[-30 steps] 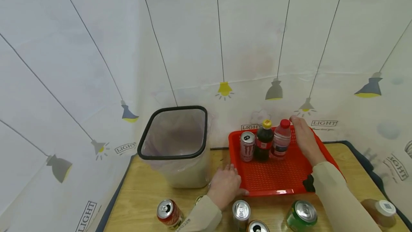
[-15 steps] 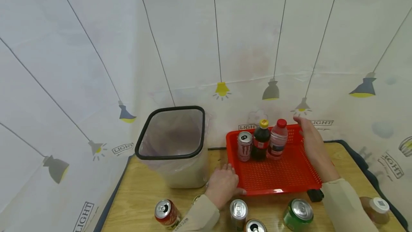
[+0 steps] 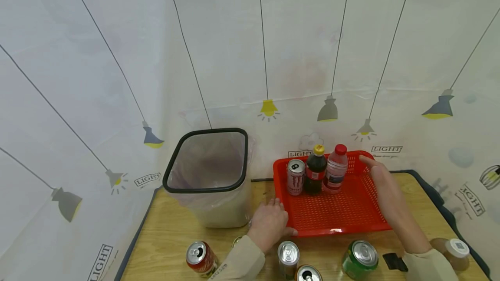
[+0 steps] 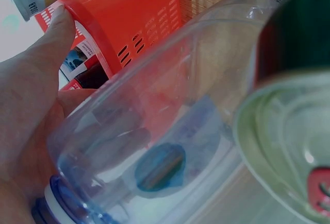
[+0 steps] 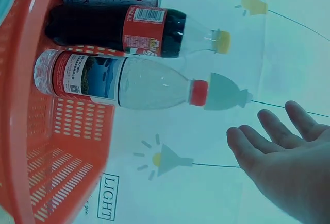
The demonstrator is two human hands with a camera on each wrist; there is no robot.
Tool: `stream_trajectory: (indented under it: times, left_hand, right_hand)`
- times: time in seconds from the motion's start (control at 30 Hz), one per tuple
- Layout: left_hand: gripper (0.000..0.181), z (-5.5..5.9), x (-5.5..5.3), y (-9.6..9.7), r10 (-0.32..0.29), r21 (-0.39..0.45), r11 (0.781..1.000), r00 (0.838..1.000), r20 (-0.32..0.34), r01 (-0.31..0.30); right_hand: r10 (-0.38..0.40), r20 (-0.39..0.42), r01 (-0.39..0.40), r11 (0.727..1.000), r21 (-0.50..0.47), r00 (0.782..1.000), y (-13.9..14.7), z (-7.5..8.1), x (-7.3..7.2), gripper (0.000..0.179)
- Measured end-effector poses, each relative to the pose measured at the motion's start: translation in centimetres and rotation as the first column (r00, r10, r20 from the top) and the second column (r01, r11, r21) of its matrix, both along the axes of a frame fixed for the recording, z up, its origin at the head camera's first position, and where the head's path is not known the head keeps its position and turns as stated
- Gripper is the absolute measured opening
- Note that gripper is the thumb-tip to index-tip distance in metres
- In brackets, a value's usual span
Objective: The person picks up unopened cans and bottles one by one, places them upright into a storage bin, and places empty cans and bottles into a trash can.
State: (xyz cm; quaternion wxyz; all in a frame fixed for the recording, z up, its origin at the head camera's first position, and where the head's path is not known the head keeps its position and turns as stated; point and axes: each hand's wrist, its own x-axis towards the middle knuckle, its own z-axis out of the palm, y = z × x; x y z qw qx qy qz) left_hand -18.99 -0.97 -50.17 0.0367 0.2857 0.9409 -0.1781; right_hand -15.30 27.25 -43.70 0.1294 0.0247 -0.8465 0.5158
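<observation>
Pale fabric printed with hanging lamps (image 3: 226, 55) backs a light wooden table (image 3: 164, 220), where a white bin with a black rim and a plastic liner (image 3: 228, 209) stands left of a low red plastic basket with slotted walls (image 3: 336, 218). Upright in the basket's left half, side by side, are a pink-and-silver drinks can (image 3: 295, 181), a dark cola bottle with a yellow cap (image 3: 314, 174) and a clear bottle with a red cap (image 3: 335, 171).

Over the last second the right hand (image 3: 386, 190) has drawn away from beside the red cap, back toward the person. It is released, fingers loosely extended, holding nothing. All three drinks stand unaided, so their placement looks settled.

The left hand (image 3: 267, 224) has stayed at the basket's front left corner, thumb and fingers extended against it rather than clenched. A clear plastic bottle with a blue cap (image 4: 149, 116) lies close by it; contact cannot be told. Nearer the person stand a red can (image 3: 203, 261), a silver can (image 3: 288, 260) and a green can (image 3: 360, 260).
</observation>
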Motion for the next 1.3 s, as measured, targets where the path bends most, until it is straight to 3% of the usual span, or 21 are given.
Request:
stream_trajectory:
  times: [0.23, 0.4, 0.53, 0.63, 0.73, 0.9, 0.97, 1.03, 1.13, 1.23, 1.3]
  left_hand:
    - [0.084, 0.1, 0.0, -0.2, -0.013, 0.011, 1.000, 1.000, -0.019, 0.014]
    - [0.081, 0.2, 0.0, -0.2, -0.012, 0.020, 1.000, 1.000, -0.010, 0.013]
    - [0.080, 0.3, 0.1, -0.2, -0.013, 0.025, 1.000, 1.000, -0.008, 0.014]
    - [0.080, 0.3, 0.1, -0.1, -0.013, 0.027, 1.000, 1.000, -0.004, 0.013]
    - [0.080, 0.3, 0.1, -0.1, -0.013, 0.026, 1.000, 1.000, -0.002, 0.013]
    - [0.081, 0.1, 0.0, -0.1, -0.011, 0.019, 1.000, 1.000, -0.003, 0.011]
    - [0.081, 0.0, 0.0, 0.0, -0.009, 0.016, 1.000, 1.000, 0.001, 0.009]
    - [0.082, 0.0, 0.0, 0.0, -0.007, 0.016, 1.000, 1.000, 0.009, 0.007]
    - [0.081, 0.0, 0.0, 0.0, -0.013, 0.018, 1.000, 1.000, 0.006, 0.013]
    - [0.081, 0.0, 0.0, -0.1, -0.021, 0.018, 1.000, 1.000, -0.008, 0.022]
    - [0.079, 0.0, 0.0, -0.1, -0.026, 0.019, 0.999, 0.999, -0.019, 0.026]
  right_hand:
    - [0.021, -0.048, -0.019, 0.999, 0.041, 0.999, 0.8, -0.2, 3.0, 0.052]
    - [0.000, 0.039, -0.001, 0.999, 0.036, 0.999, 1.9, -0.1, 4.9, 0.052]
    - [-0.074, 0.074, 0.066, 0.993, 0.100, 0.995, 2.9, -0.2, 6.2, 0.052]
    - [-0.142, 0.009, 0.138, 0.971, 0.193, 0.990, 3.6, -0.7, 7.1, 0.049]
    - [-0.186, -0.012, 0.184, 0.962, 0.203, 0.983, 4.4, -1.2, 8.0, 0.047]
    - [-0.250, 0.037, 0.239, 0.953, 0.185, 0.968, 5.7, -1.4, 9.3, 0.049]
    - [-0.280, 0.005, 0.274, 0.940, 0.204, 0.960, 6.4, -1.6, 9.7, 0.048]
    - [-0.318, -0.075, 0.327, 0.927, 0.185, 0.945, 7.0, -2.2, 10.0, 0.044]
    - [-0.422, -0.168, 0.444, 0.888, 0.121, 0.891, 7.7, -3.1, 10.1, 0.038]
    - [-0.527, -0.185, 0.545, 0.836, 0.062, 0.829, 8.4, -4.2, 10.3, 0.033]
    - [-0.567, -0.162, 0.582, 0.811, 0.064, 0.808, 9.0, -5.0, 10.5, 0.032]
